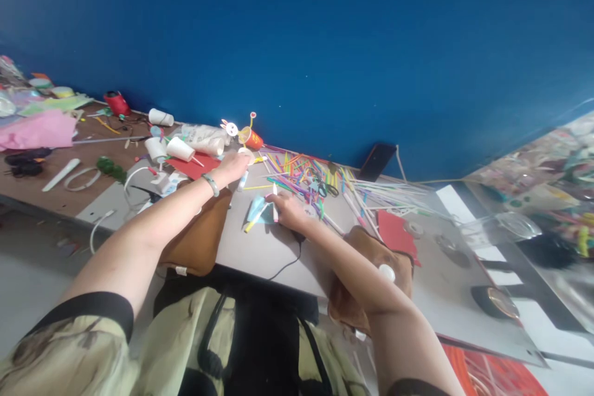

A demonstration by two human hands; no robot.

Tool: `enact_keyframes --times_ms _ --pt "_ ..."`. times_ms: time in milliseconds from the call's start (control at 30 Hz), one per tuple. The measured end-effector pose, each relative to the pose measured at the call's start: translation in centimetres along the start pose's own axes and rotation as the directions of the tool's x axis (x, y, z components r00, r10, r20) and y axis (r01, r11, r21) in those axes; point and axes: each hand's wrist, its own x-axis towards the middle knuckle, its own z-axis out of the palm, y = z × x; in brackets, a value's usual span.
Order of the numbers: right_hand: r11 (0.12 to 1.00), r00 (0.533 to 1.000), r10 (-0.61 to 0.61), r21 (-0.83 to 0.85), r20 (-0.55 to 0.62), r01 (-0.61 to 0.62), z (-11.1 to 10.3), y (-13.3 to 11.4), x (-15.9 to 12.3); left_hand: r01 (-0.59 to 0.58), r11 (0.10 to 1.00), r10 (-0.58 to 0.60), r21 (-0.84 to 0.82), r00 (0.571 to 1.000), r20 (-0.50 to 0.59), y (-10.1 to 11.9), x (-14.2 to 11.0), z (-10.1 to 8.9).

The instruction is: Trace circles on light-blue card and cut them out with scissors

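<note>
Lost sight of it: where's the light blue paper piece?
On the grey table, under the right hand, left of the coloured straws: light blue paper piece.

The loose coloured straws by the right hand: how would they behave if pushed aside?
The straws look thin and hollow, so probably very light and easily scattered. Being round, they would likely roll across the grey table. Criss-crossed in a heap, they may drag each other along.

Left hand reaching onto a small white roll beside white paper cups; right hand pressing a light-blue paper piece on the grey surface, near scattered coloured plastic straws.
</note>
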Motion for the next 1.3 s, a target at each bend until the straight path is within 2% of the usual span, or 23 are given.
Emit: enact_keyframes --times_ms 100,167,200,300,433,600,700,867,1033,1133,1300 --pt "0.995 0.998 -0.062 0.073 -0.004 0.062 0.9 -0.7 0.4 0.009 0.999 -0.013 -0.052 0.997 -0.082 0.1 -1.3 -1.1" --pt "0.983 0.994 -0.112 0.146 0.001 0.111 1.6 -0.9 0.7 0.000 0.979 -0.044 -0.203 0.976 -0.214 0.4 -2.6 -1.9" --pt "0.975 0.990 -0.138 0.178 0.012 0.133 1.9 -1.0 0.9 -0.019 0.958 -0.052 -0.287 0.970 -0.239 0.6 -3.4 -2.3" --pt "0.957 0.978 -0.202 0.224 0.051 0.186 2.5 -1.2 1.4 -0.083 0.841 -0.078 -0.534 0.959 -0.272 1.2 -6.1 -3.0" --pt "0.941 0.978 -0.205 0.283 0.045 0.184 3.0 -1.2 2.1 -0.066 0.727 -0.115 -0.683 0.970 -0.216 1.8 -9.2 -2.9" --pt "0.894 0.993 -0.107 0.444 0.060 0.069 3.0 -0.8 2.4 0.023 0.737 -0.115 -0.676 0.989 -0.092 1.7 -10.5 -1.9" --pt "0.902 0.994 -0.084 0.429 0.068 0.047 2.6 -0.5 2.2 0.040 0.775 -0.093 -0.630 0.994 -0.051 1.6 -10.4 -1.4" --pt "0.936 0.995 -0.063 0.351 0.074 0.033 2.1 -0.2 1.4 -0.005 0.855 -0.008 -0.519 1.000 -0.024 1.9 -10.1 -0.9" --pt "0.952 0.996 -0.088 0.297 0.024 0.077 2.1 -0.1 1.0 -0.028 0.883 0.039 -0.468 0.999 0.015 2.1 -10.4 -0.6" --pt "0.952 0.996 -0.093 0.293 0.008 0.086 2.1 -0.2 1.0 -0.069 0.889 0.079 -0.452 0.997 0.003 2.0 -10.9 -0.4" --pt "0.948 0.992 0.013 0.318 -0.129 0.028 1.8 -1.1 1.3 -0.091 0.915 0.107 -0.393 0.994 0.020 2.0 -11.6 0.3"
